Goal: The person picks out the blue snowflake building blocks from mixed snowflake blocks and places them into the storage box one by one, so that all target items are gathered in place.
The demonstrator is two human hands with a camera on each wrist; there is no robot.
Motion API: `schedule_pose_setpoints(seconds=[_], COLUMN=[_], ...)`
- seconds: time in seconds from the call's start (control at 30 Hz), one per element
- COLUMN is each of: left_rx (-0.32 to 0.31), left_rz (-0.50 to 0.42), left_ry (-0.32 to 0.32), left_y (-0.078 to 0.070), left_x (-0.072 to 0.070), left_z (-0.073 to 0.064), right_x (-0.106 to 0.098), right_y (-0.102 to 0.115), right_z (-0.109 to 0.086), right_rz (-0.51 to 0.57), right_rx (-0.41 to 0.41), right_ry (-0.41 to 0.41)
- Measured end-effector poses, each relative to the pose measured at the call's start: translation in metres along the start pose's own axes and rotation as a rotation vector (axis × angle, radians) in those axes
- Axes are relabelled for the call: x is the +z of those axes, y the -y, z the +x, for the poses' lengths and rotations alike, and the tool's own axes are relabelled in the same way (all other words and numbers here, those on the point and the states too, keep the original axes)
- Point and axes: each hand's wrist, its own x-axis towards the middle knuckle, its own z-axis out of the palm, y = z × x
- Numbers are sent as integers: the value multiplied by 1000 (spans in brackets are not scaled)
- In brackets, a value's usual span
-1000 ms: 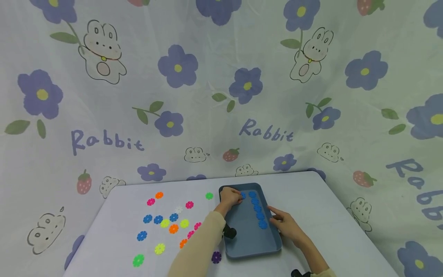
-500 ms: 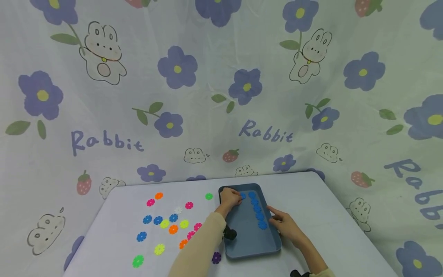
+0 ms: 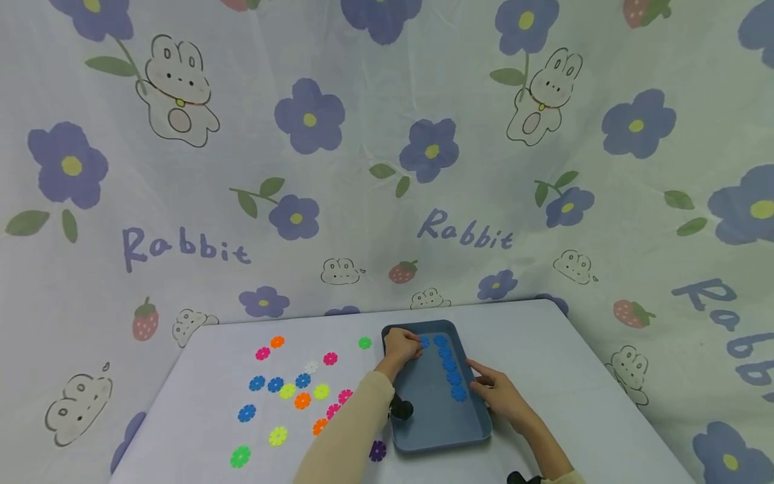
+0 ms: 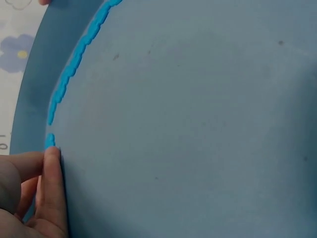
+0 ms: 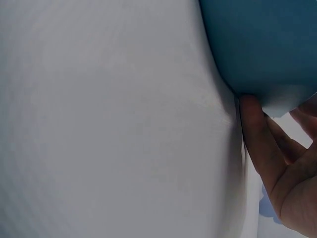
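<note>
My left hand (image 3: 402, 344) is over the far left corner of the grey-blue tray (image 3: 426, 423), pinching a blue notched plastic disc (image 3: 425, 342). In the left wrist view, the edge of that disc (image 4: 50, 140) shows at the fingertips, close to the tray floor. A row of several blue discs (image 3: 449, 365) lies flat along the tray's right side, a small gap from the pinched one. My right hand (image 3: 498, 396) is at the tray's right side, its fairly straight fingers touching the outer wall (image 5: 262, 59).
Left of the tray, loose notched discs are scattered over the white table (image 3: 199, 403), among them an orange disc (image 3: 303, 400), a green disc (image 3: 240, 456) and a purple disc (image 3: 377, 450). A patterned cloth (image 3: 363, 202) hangs behind the table.
</note>
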Motion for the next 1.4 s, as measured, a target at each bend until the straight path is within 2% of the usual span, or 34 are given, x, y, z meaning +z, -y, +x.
schedule_pose_setpoints(seconds=[0.17, 0.33, 0.47, 0.57, 0.73, 0.9, 1.0, 1.2, 1.4], left_rx=[1, 1, -27, -43, -17, 58, 81, 115, 151], left_rz=[1, 11, 1, -14, -22, -14, -18, -4, -10], left_ry=[5, 8, 44, 77, 111, 161, 179, 207, 191], left_y=[2, 1, 0, -4, -19, -34, -36, -33, -24], left_x=[1, 0, -3, -7, -18, -35, -46, -73, -107], left_z=[4, 3, 0, -4, -11, -20, -24, -30, -37], right_x=[0, -1, 0, 1, 1, 1, 2, 3, 1], right_y=[2, 0, -3, -3, -2, -2, -3, -4, -2], right_z=[-1, 0, 1, 1, 1, 1, 2, 1, 1], right_rz=[-8, 1, 22, 22, -1, -10, -6, -24, -27], right_rx=[2, -5, -1, 9, 5, -6, 0, 10, 6], right_ry=[-16, -6, 14, 13, -6, -8, -1, -15, -11])
